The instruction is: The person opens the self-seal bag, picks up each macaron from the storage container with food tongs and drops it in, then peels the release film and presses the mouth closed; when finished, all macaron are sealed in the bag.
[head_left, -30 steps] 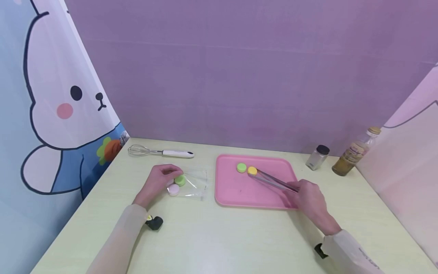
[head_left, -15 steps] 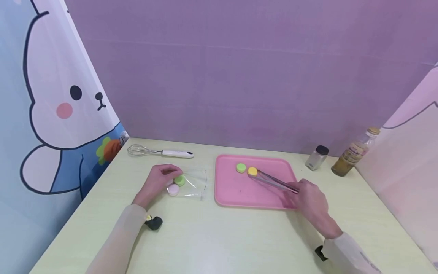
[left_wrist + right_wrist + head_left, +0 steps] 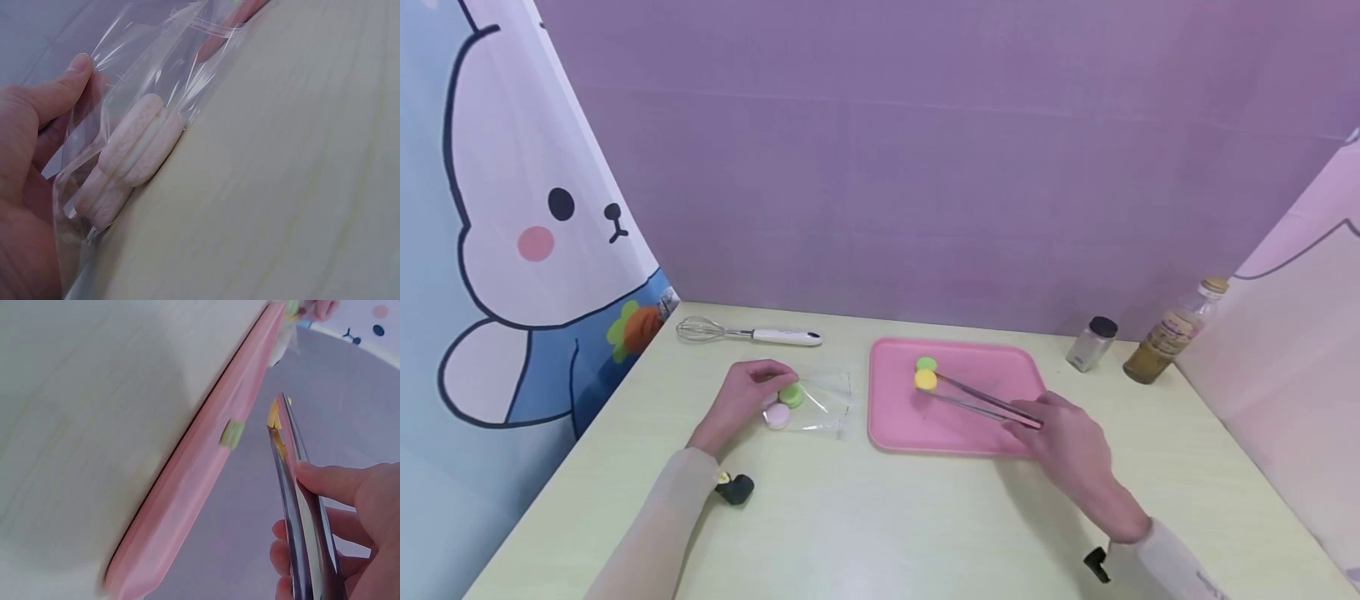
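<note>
My left hand (image 3: 745, 396) pinches the upper edge of a clear plastic bag (image 3: 829, 404) lying on the table. Inside it are a green macaron (image 3: 792, 395) and pale pink macarons (image 3: 134, 140); the fingers partly cover them in the head view. In my right hand (image 3: 1071, 437) are metal tongs (image 3: 287, 509), with a yellow macaron (image 3: 926, 380) between their tips. The right wrist view has this macaron raised clear of the pink tray (image 3: 910, 429). Another green macaron (image 3: 927, 363) sits on the tray, just behind the yellow one in the head view.
A whisk (image 3: 786, 337) with a white handle lies at the back left. Behind the tray's right side stand a small jar (image 3: 1088, 348) with a black lid and a corked bottle (image 3: 1165, 337) of brown liquid. A purple backdrop (image 3: 880, 183) rises along the table's back edge.
My right hand has lifted the yellow macaron with the tongs and carried it left, toward the green one on the tray. The left hand has stayed at the bag.
</note>
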Demonstrator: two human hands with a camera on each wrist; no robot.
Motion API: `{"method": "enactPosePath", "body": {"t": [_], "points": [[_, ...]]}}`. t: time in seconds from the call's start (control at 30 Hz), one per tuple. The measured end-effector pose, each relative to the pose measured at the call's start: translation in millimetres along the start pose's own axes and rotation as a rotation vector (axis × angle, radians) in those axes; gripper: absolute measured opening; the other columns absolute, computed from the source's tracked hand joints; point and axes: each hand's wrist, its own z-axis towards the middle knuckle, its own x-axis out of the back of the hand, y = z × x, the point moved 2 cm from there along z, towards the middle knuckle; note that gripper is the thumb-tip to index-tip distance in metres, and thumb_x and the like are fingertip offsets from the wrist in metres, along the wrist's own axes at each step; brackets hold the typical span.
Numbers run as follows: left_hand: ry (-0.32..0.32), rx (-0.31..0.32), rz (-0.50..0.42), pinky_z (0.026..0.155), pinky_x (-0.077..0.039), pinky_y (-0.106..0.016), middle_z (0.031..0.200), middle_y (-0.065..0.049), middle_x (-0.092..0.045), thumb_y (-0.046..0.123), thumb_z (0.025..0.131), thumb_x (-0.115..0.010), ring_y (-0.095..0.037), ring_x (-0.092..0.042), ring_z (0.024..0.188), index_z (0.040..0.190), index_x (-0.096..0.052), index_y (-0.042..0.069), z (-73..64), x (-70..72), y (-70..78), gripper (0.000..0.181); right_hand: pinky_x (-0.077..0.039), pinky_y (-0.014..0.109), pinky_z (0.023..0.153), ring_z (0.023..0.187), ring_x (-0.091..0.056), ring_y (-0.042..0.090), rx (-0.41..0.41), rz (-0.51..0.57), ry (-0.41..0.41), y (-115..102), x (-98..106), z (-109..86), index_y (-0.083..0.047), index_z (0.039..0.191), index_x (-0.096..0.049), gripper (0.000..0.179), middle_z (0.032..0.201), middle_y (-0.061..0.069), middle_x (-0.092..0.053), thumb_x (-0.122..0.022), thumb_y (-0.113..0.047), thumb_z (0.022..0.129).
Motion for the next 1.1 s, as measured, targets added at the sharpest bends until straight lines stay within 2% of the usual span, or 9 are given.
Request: {"method": "enactPosePath", "body": {"t": [0.2,0.33,0.47,0.57,0.63,0.87,1.1], "points": [[-0.006,-0.004,-0.012,0.098,-0.042,-0.041,0.108,-0.007,-0.074,0.019,0.096,-0.072,-0.024,-0.063,0.106,0.111,-0.075,0.004,0.2,-0.8,3.4,0.022,-0.038,0.026,0.045,0.054,-0.045,0.006,0.019,0.051,-0.016,-16,-5,-0.3,-0.017,0.102,-0.082,0.026,0.076,-0.006,-0.061,-0.089,-0.019,0.078],[-0.014,-0.004,-0.009,0.098,-0.042,-0.041,0.107,-0.010,-0.074,0.013,0.097,-0.070,-0.025,-0.063,0.105,0.111,-0.073,-0.001,-7.0,-0.7,18.8,0.020,-0.037,0.024,0.043,0.053,-0.043,0.004,0.015,0.080,-0.038,-25,-12,0.3,-0.016,0.106,-0.081,0.030,0.077,-0.005,-0.061,-0.090,-0.020,0.077],[-0.016,-0.004,-0.010,0.097,-0.043,-0.039,0.106,-0.011,-0.074,0.011,0.096,-0.070,-0.023,-0.063,0.103,0.110,-0.073,-0.003,-15.8,0.5,35.2,0.019,-0.037,0.022,0.043,0.055,-0.043,0.003,0.047,0.093,-0.030,-35,-21,1.4,-0.014,0.104,-0.081,0.033,0.077,-0.005,-0.062,-0.092,-0.021,0.074],[-0.016,-0.005,-0.014,0.097,-0.043,-0.039,0.106,-0.011,-0.074,0.011,0.096,-0.070,-0.023,-0.064,0.103,0.110,-0.073,-0.003,-17.2,0.7,37.1,0.020,-0.037,0.021,0.044,0.055,-0.043,0.003,0.086,0.087,-0.016,-43,-28,3.3,-0.014,0.101,-0.082,0.032,0.076,-0.006,-0.062,-0.092,-0.023,0.072],[-0.017,-0.004,-0.015,0.098,-0.043,-0.040,0.106,-0.011,-0.074,0.012,0.096,-0.071,-0.024,-0.063,0.104,0.111,-0.073,-0.003,-16.6,0.8,36.0,0.021,-0.037,0.020,0.045,0.056,-0.042,0.003,0.097,0.087,-0.021,-48,-33,4.6,-0.015,0.101,-0.082,0.032,0.076,-0.008,-0.060,-0.092,-0.026,0.072],[0.000,-0.013,-0.014,0.098,-0.043,-0.039,0.108,-0.006,-0.074,0.022,0.095,-0.074,-0.022,-0.063,0.105,0.110,-0.075,0.005,1.6,0.1,-0.9,0.023,-0.039,0.019,0.050,0.059,-0.044,0.005,0.135,0.094,-0.026,-68,-50,11.5,-0.017,0.097,-0.083,0.031,0.073,-0.012,-0.056,-0.093,-0.029,0.070],[-0.001,0.006,-0.016,0.096,-0.046,-0.038,0.107,-0.003,-0.074,0.030,0.093,-0.076,-0.021,-0.063,0.105,0.109,-0.076,0.008,1.0,0.5,-2.4,0.027,-0.039,0.020,0.048,0.060,-0.043,0.005,0.136,0.129,-0.066,-82,-64,17.9,-0.017,0.098,-0.083,0.029,0.071,-0.014,-0.051,-0.092,-0.029,0.073]]}}
